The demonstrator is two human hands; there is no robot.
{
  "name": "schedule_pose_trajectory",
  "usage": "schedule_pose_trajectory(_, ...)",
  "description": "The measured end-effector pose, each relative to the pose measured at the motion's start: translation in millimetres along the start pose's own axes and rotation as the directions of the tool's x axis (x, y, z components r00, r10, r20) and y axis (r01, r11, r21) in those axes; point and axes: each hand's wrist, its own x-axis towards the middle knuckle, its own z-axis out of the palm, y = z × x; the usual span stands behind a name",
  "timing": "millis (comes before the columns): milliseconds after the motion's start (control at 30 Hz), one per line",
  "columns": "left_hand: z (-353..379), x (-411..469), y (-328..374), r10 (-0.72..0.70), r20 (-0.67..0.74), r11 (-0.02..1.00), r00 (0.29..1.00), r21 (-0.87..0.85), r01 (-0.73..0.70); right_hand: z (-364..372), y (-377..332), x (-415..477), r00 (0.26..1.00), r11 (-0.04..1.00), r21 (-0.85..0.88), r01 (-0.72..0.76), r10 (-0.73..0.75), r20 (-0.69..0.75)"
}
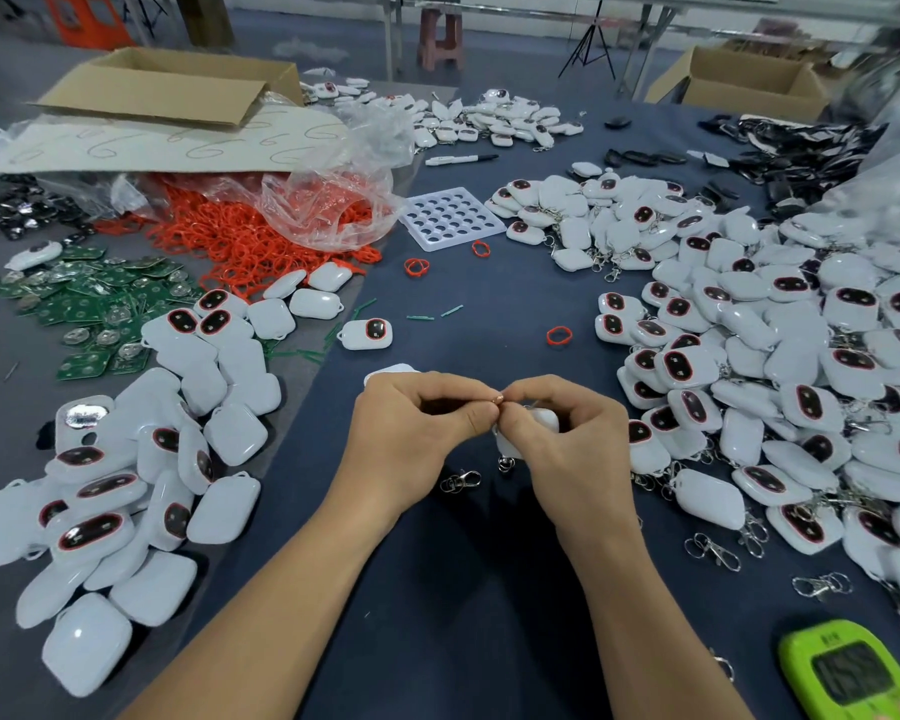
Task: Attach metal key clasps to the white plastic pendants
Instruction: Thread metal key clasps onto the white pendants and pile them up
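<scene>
Work surface: a table [489, 314] covered in dark cloth and heavily loaded on three sides.

Right side: a large heap of white pendants [780, 356], many with metal clasps among them. It reaches to just beside the right forearm.

Left side: a second heap of pendants [178, 407], and beyond it green circuit boards [89, 304].

Further back, left: a spill of red rings [240, 241] half under a clear plastic bag [328, 200], with a cardboard box [167, 85] behind.

Centre, far: a white cell tray [450, 218], a marker pen [461, 159] and a third pendant pile [494, 119].

Far right: black parts [801, 153].

Near right corner: a green timer [848, 672].

In the bare strip ahead of the hands lie a single pendant [366, 334] and a stray red ring [559, 335]. A loose clasp [461, 480] lies on the cloth between the wrists, and spare clasps [713, 550] lie at the foot of the right heap. Nothing blocks the hands.

Both forearms come in from the near edge and meet at the centre, raised above the cloth.

The right hand [567, 433] has its fingers curled round the held pendant [544, 420], which is mostly hidden by them.

The left hand [411, 428] is curled, and its thumb and forefinger meet the right hand's fingertips. Together they pinch the small ring end of the key clasp [497, 398] at the pendant's top edge. More metal shows below the pendant. Whether it hangs free or touches the cloth cannot be told, nor whether the ring is through the pendant's loop.
</scene>
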Motion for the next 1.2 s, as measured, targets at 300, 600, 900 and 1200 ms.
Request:
schedule_pose_trajectory(300, -0.7, -3.3, 5.1, 0.072, 0.01, 0.994, 0.997, 0.08, -0.072, 0.6, -1.8, -1.1, 0.998, 0.998, -0.058, -0.024, 0.027, 0.053)
schedule_pose_trajectory(600, -3.7, -4.0, 6.7, 0.03, -0.088, 0.986, 0.996, 0.167, -0.015, 1.2, -2.6, -1.5, 0.999, 0.996, -0.08, -0.038, 0.041, 0.03)
schedule_pose_trajectory(900, -8.1, -2.9, 2.9, 0.03, -0.044, 0.991, 0.999, 0.132, -0.024, 1.2, -1.6, -0.9, 1.0, 0.996, -0.085, -0.017, 0.015, -0.026)
schedule_pose_trajectory(1200, -13.0, 0.4, 0.5, -0.006, 0.028, 0.977, 1.0, 0.214, 0.0, 1.9, -1.0, 0.0, 1.0, 0.997, -0.077, -0.02, 0.021, 0.005)
